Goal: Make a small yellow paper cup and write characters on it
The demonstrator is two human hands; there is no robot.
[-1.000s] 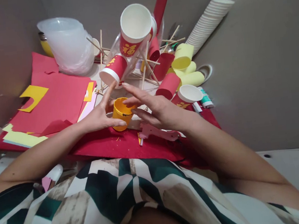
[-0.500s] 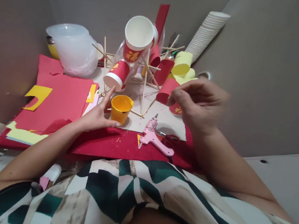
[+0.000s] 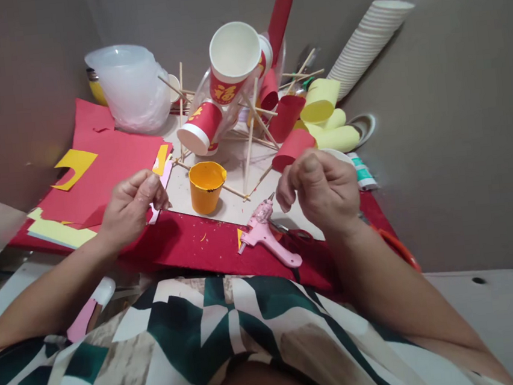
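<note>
An orange paper cup (image 3: pixel 207 186) stands upright on the table between my hands, untouched. My left hand (image 3: pixel 132 205) hovers to its left with fingers curled and pinched together; I cannot make out anything in them. My right hand (image 3: pixel 319 189) is raised to the cup's right, closed in a loose fist above a pink glue gun (image 3: pixel 266 234). Behind the cup rises a structure of wooden sticks (image 3: pixel 251 133) carrying red-and-white paper cups (image 3: pixel 231 59).
Red paper sheets (image 3: pixel 108 164) and yellow scraps (image 3: pixel 74 163) lie at the left. A clear plastic bag (image 3: pixel 131 86) sits at the back left, a stack of white cups (image 3: pixel 366 36) at the back right, and yellow paper rolls (image 3: pixel 323 110) and a glue stick (image 3: pixel 362 170) are at the right.
My left hand let go of the orange cup, drew back left and curled shut. My right hand left the cup earlier and now hangs in a fist above the glue gun.
</note>
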